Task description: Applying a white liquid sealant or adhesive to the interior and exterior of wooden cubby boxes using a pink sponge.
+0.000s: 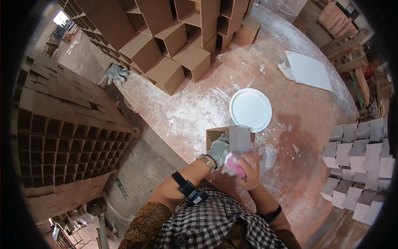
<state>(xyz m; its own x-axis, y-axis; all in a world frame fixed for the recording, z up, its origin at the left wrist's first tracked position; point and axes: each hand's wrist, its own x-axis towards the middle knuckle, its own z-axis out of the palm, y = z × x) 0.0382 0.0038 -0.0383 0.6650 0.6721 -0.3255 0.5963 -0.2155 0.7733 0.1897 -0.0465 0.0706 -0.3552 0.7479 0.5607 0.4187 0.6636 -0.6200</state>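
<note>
Head view: nearest me, a black mount (187,189) on my left forearm (168,190) bears a pale label (197,200), too small to read. Just past it, my right hand (248,169) grips a blurred pink pad (236,165) by the near edge of a grey-sided brown box (240,140); my gloved left hand (219,150) reaches inside, its closure beyond my making out. Farther lie a round white tray (231,108) and stacked brown boxes (166,75).

Open-ended brown cardboard box (239,140), held, mouth facing left, bare brown inside showing, grey-white coating over side facing up. Soft pink sponge-like pad (235,165), motion-blurred, gripped right by box's near edge, contact unclear!
</note>
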